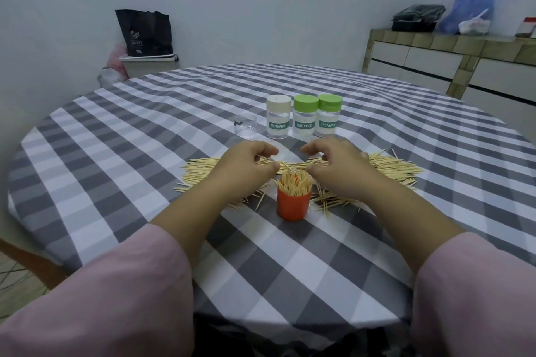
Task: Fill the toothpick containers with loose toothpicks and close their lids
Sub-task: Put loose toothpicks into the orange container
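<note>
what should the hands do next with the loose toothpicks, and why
Probably pinch the gathered bundle together and lift it. Both the left hand and the right hand curl over the loose wooden toothpicks just behind the open orange plastic cup, which already looks nearly full, so only a few may fit.

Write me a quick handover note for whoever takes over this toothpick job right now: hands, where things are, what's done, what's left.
Left hand: fingers curled, pinching loose toothpicks from the spread on the table.
Right hand: same grip, gathering the same bundle at the pile's middle.
Orange cup: near side of the pile, open, packed with upright toothpicks.
Three labelled jars behind the pile, lids on: beige-lid jar, two green-lid jars. How full they are is unclear.
Clear cap stands left of the jars.
Left: many toothpicks still loose; orange cup not yet closed.
</note>
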